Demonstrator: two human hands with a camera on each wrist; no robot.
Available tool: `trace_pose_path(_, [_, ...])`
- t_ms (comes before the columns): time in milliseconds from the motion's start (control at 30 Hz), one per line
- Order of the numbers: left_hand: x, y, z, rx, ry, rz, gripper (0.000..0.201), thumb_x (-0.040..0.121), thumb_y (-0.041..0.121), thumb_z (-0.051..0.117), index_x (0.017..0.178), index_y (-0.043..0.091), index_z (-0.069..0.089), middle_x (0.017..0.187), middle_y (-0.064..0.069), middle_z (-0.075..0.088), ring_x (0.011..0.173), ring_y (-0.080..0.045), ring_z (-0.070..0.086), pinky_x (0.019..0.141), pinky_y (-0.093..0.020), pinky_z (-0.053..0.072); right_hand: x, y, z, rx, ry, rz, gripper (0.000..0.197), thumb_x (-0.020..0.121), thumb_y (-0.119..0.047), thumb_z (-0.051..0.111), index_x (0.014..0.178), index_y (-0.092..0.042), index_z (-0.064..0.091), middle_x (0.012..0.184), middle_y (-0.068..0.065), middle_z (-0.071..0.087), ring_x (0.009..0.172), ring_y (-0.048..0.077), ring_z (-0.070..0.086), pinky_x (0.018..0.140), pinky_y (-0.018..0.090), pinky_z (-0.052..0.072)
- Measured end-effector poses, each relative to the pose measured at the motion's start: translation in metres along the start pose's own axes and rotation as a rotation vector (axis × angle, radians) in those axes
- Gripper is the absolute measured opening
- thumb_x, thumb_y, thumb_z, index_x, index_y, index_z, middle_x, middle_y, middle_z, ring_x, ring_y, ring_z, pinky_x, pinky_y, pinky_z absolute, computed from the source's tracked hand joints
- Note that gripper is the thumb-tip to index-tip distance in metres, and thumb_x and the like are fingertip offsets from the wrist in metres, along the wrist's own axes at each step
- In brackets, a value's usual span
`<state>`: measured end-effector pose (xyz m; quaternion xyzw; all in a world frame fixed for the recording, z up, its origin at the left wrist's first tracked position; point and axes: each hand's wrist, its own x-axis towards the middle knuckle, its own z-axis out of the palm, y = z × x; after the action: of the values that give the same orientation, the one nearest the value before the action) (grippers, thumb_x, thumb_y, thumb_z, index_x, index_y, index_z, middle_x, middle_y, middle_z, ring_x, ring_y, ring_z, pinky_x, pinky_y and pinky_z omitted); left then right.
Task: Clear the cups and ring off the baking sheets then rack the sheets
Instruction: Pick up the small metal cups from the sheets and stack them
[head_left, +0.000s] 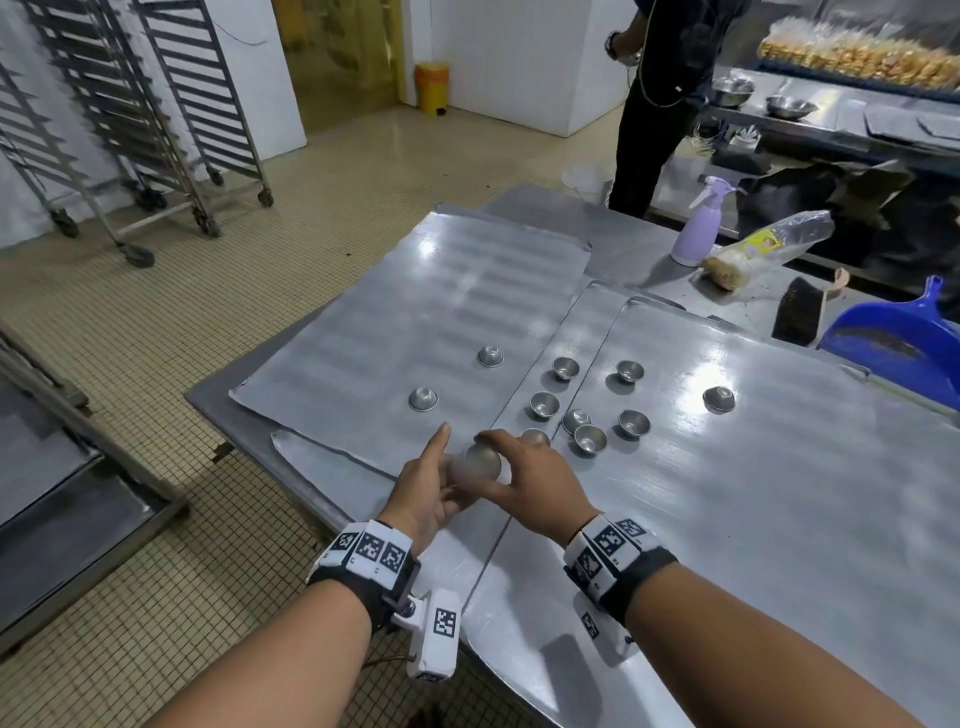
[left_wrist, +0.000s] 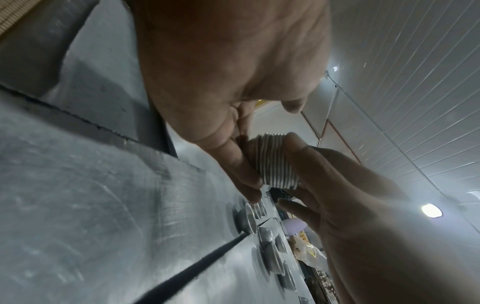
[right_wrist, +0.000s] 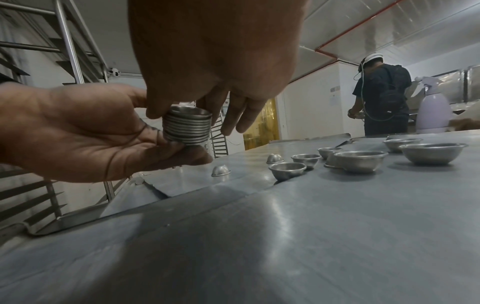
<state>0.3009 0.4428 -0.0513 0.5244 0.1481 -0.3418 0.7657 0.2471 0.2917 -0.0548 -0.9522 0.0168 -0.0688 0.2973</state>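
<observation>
Left hand (head_left: 421, 496) cradles a nested stack of metal cups (right_wrist: 186, 127) while right hand (head_left: 524, 480) fingers (right_wrist: 153, 112) pinch its top cup, seemingly seating it for compact carrying.

bright overhead light | glare on baking sheets (head_left: 779, 415) | wrist views blurred, edges warped

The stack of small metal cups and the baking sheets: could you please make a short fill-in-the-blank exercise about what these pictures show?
1. The stack of nested cups is held by ____ hands at once.
2. The two cups on the left baking sheet stand ____, rims on the metal.
3. The spray bottle on the table is ____ in colour.
4. The left hand holds the stack from below and the right hand grips it from ____.

Missing words: both; upside down; lilac; above
</observation>
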Motion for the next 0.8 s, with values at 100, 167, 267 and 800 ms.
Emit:
trace_pose_path(100, [0.0, -0.002, 0.0, 0.029, -0.01, -0.006, 0.06, 0.095, 0.051, 0.058, 0.111, -0.007, 0.068, 0.108, -0.025, 0.073, 0.078, -0.021, 0.07, 0.065, -0.03, 0.059, -0.002, 0.002, -0.001, -0.005, -0.01, 0.001, 0.06, 0.082, -0.067, 0.062, 0.129, -0.032, 0.054, 0.105, -0.004, 0.069, 0.095, 0.016, 0.06, 0.078, 0.035, 0.051])
trace_pose_path(167, [0.0, -0.005, 0.0, 0.059, -0.013, -0.017, 0.058, 0.094, 0.05, 0.06, 0.108, -0.005, 0.07, 0.103, -0.025, 0.073, 0.077, -0.021, 0.071, 0.064, -0.029, 0.058, -0.005, 0.005, -0.002, -0.002, -0.033, 0.009, 0.067, 0.081, -0.073, 0.056, 0.135, -0.032, 0.052, 0.114, -0.005, 0.069, 0.102, 0.015, 0.061, 0.083, 0.035, 0.051])
trace_pose_path(267, [0.001, -0.007, 0.0, 0.04, -0.014, -0.046, 0.052, 0.094, 0.046, 0.063, 0.105, -0.005, 0.069, 0.104, -0.025, 0.073, 0.093, -0.034, 0.074, 0.063, -0.03, 0.06, -0.008, 0.014, -0.007, 0.022, -0.019, 0.033, 0.068, 0.088, -0.073, 0.041, 0.137, -0.029, 0.054, 0.126, -0.006, 0.066, 0.115, 0.013, 0.06, 0.092, 0.034, 0.05])
trace_pose_path(800, [0.016, -0.014, 0.01, 0.101, -0.077, -0.107, 0.033, 0.092, 0.024, 0.067, 0.114, -0.001, 0.069, 0.105, -0.023, 0.074, 0.095, -0.039, 0.073, 0.065, -0.029, 0.06, 0.008, 0.115, -0.042, -0.175, -0.007, 0.483, 0.057, 0.093, -0.049, 0.055, 0.142, -0.021, 0.048, 0.145, 0.004, 0.048, 0.134, 0.027, 0.043, 0.102, 0.045, 0.046])
